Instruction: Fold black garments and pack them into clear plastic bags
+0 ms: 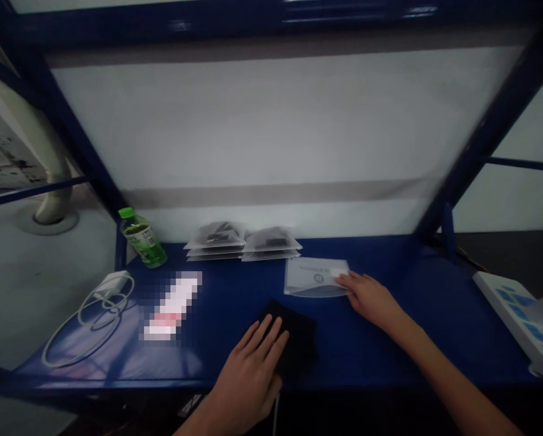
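My left hand (253, 369) lies flat with its fingers stretched out on a small black object (298, 342) near the front edge of the blue table (389, 339). My right hand (368, 297) reaches forward, its fingers resting on the right corner of a clear plastic bag (314, 277) that lies flat on the table. Whether the fingers pinch the bag is unclear. Behind it sit two stacks of clear bags with dark contents (241, 241).
A green bottle (141, 239) stands at the back left. A white charger with a coiled cable (101, 303) lies at the left, beside a pixelated white-and-red item (174, 306). A white and blue box (523, 318) sits at the right. Blue frame posts flank the table.
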A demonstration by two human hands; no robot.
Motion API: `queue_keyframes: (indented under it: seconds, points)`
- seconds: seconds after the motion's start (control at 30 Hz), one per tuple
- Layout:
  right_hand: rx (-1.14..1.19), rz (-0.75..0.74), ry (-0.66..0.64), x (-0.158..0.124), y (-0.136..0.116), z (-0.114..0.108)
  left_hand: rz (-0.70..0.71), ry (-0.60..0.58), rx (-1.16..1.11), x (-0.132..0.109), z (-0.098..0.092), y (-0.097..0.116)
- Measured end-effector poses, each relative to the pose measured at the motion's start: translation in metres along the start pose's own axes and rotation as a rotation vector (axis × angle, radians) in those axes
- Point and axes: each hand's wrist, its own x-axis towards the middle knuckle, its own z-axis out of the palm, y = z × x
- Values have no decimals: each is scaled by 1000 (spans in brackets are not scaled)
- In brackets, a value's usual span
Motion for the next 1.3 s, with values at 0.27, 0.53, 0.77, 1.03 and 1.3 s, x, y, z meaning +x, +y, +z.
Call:
queue_keyframes:
  seconds: [0.27, 0.53, 0.77, 1.03, 1.3]
  points:
    - [177, -58, -48, 2, 1, -22, -91, 41, 42, 7, 7, -7]
    - [132, 141, -222, 21, -17, -23, -194, -10, -16, 11, 8, -3]
    - [110, 261, -270, 64, 24, 7, -392, -85, -130, 32, 2, 10]
    - [96, 324, -151, 61, 24, 16, -498, 19, -515, 40, -16, 7]
    - [285, 174, 155, 31, 12, -2, -246, -29, -464, 38, -18, -33]
